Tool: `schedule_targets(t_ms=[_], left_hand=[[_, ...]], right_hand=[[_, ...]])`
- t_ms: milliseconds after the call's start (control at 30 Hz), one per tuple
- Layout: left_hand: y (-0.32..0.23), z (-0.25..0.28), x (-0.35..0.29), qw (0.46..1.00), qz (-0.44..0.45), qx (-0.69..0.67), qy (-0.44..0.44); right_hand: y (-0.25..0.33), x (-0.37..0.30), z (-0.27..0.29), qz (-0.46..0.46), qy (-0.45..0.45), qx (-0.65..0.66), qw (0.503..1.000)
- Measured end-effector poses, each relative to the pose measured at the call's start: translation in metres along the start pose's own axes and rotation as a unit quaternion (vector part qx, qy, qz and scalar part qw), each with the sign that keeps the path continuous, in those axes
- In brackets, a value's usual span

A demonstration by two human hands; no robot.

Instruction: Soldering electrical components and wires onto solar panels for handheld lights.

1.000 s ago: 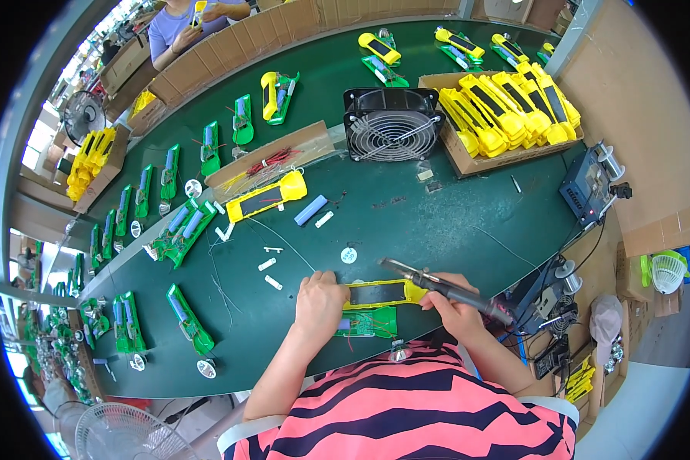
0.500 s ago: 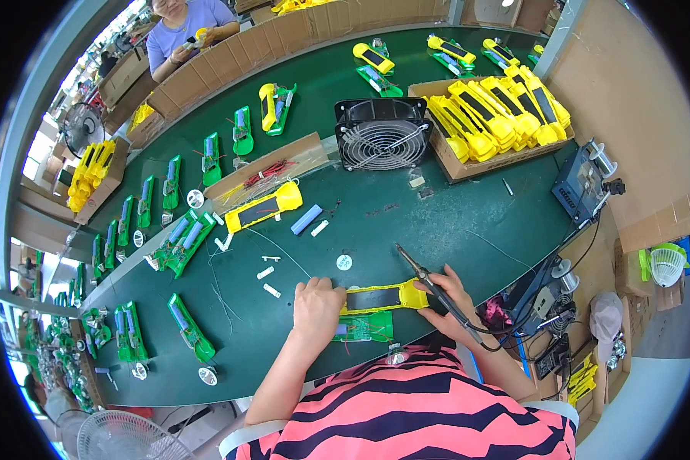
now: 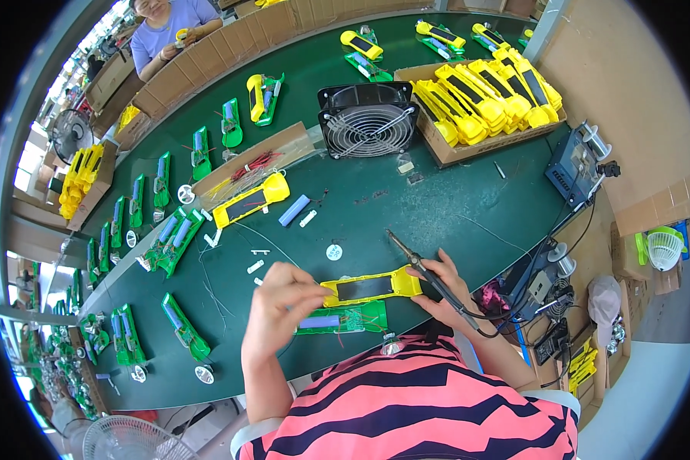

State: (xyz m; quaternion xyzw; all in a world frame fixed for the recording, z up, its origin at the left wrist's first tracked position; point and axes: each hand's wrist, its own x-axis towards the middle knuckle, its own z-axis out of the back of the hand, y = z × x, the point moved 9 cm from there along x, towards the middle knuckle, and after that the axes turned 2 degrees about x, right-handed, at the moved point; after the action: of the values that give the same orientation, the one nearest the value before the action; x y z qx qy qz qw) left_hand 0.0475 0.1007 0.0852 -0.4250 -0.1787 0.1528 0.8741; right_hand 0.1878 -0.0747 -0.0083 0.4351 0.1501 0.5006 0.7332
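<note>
Soldering iron (image 3: 429, 277) tip now lifted, pointing far-left; right hand (image 3: 443, 290) fingers grip its handle. Left hand (image 3: 284, 305) fingers pinch yellow housing's (image 3: 372, 286) left end, near tabletop (image 3: 437, 207) edge, above green circuit board (image 3: 343, 320).

Pink top with dark navy, perhaps black, wavy stripes; bare forearms.

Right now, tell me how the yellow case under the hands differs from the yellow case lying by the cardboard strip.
The yellow case under the hands is held at both ends, left hand and right hand; the yellow case by the cardboard strip lies untouched. The held one sits over a green board; the other rests on the bare table, tilted. Both are yellow with a dark window.
</note>
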Motion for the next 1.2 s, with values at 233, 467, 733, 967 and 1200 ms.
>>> schedule_targets(t_ms=[233,467,733,967,1200], left_hand=[[-0.013,-0.102,-0.028,0.917,-0.11,0.33,0.196],[0.008,-0.1,-0.027,0.983,-0.045,0.158,0.077],[0.025,-0.076,-0.032,0.987,-0.004,0.098,-0.129],[0.021,-0.083,-0.028,0.969,0.006,0.228,-0.094],[0.025,-0.091,-0.02,0.974,0.017,0.219,-0.053]], right_hand=[[0.005,0.002,-0.001,0.001,0.0,0.02,1.0],[-0.001,0.008,-0.008,0.013,0.011,0.031,0.999],[0.02,0.019,-0.022,0.087,0.025,0.039,0.995],[0.019,0.019,-0.024,0.088,0.045,0.067,0.993],[0.034,0.029,0.026,0.118,-0.031,0.096,0.988]])
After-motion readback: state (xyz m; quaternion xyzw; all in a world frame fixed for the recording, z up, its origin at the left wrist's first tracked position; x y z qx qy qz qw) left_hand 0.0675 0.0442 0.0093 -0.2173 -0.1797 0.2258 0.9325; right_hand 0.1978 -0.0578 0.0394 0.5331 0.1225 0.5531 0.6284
